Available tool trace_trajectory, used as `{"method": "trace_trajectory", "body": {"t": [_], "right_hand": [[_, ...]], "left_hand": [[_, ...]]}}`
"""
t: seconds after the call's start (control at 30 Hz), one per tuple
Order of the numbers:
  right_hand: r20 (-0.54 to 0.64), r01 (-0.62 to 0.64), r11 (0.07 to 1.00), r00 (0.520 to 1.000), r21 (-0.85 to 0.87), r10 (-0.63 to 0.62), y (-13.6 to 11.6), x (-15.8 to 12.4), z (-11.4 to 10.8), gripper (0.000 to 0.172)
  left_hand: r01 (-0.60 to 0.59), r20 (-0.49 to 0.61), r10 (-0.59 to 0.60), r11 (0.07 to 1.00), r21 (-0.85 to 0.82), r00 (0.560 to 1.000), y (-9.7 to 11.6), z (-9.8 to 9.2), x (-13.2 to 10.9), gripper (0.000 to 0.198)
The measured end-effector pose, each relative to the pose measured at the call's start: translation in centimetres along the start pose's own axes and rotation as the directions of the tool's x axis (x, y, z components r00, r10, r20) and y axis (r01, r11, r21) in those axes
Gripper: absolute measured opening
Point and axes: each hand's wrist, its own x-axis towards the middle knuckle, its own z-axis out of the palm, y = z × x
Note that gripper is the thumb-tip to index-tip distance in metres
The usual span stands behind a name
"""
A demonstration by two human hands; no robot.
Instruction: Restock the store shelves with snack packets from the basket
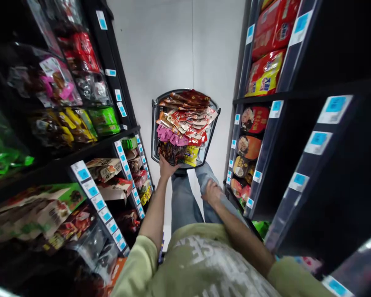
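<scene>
A dark-rimmed shopping basket (153,136) stands on the floor in front of my legs, filled with packaged snacks. My left hand (167,167) holds its near left rim, the thumb along the edge and the fingers reaching inside. Nearest to those fingers are dark brown packets (170,153). Pink-topped packets (172,136), a yellow packet (191,155), red-and-white packets (191,119) and reddish-brown packets (185,98) fill the rest. My right hand (212,192) rests on my right knee with nothing visible in it, its fingers partly hidden.
Dark shelves with price tags (92,191) rise close on my left, carrying bagged snacks (83,51) and boxes (114,188). On the right, another shelf unit holds red noodle packs (267,74) and round tubs (250,147). Pale floor (173,45) runs ahead between them.
</scene>
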Motion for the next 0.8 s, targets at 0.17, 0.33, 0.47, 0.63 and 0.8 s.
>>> {"method": "trace_trajectory", "body": {"t": [0.17,0.33,0.47,0.63,0.8], "right_hand": [[-0.122,0.041,0.999,0.992,-0.022,-0.044,0.3,0.6,-0.2,0.098],[-0.195,0.087,0.996,0.977,-0.026,-0.091,0.6,1.3,-1.5,0.095],[-0.193,0.107,0.993,0.974,-0.057,-0.117,0.7,1.4,-2.1,0.096],[-0.213,0.091,0.994,0.972,-0.053,-0.1,0.9,1.4,-1.8,0.098],[-0.2,0.104,0.994,0.974,-0.033,-0.108,1.1,1.1,-1.4,0.095]], "left_hand": [[0.083,-0.189,-0.08,0.997,0.009,0.979,2.5,4.2,2.9,0.098],[0.127,-0.273,-0.145,0.988,-0.083,0.951,2.2,5.7,4.5,0.067],[0.113,-0.197,-0.146,0.979,-0.169,0.97,0.6,5.8,5.6,0.077],[0.103,-0.143,-0.129,0.979,-0.175,0.981,-1.1,5.5,6.5,0.087],[0.121,-0.112,-0.14,0.98,-0.161,0.984,-2.7,4.2,6.1,0.059]]}}
